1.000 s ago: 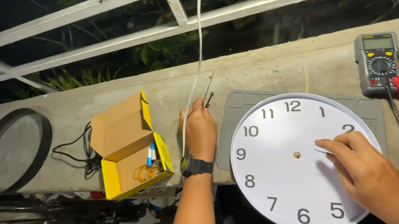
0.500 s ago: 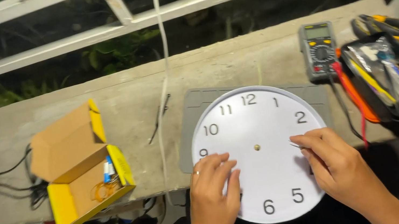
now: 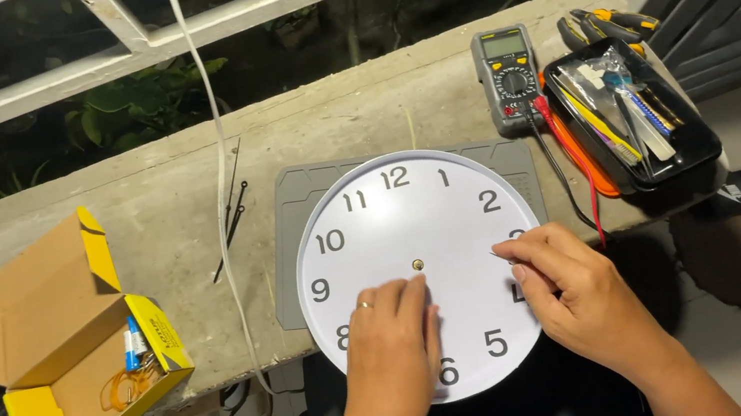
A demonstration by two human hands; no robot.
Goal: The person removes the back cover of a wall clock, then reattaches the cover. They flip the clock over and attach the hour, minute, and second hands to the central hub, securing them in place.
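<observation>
Both hands rest on a white clock face (image 3: 422,270) lying on a grey mat (image 3: 308,199): left hand (image 3: 395,356) flat, fingers together, just below the centre pin (image 3: 418,265); right hand (image 3: 574,299) beside it, fingertips pinched on a thin hand (image 3: 499,255).

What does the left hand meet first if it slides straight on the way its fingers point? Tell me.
The left hand lies flat on the white clock face, fingers aimed up and slightly right. First in line is probably the small brass hub at the centre, just beyond the fingertips. Past it come only printed numerals.
</observation>
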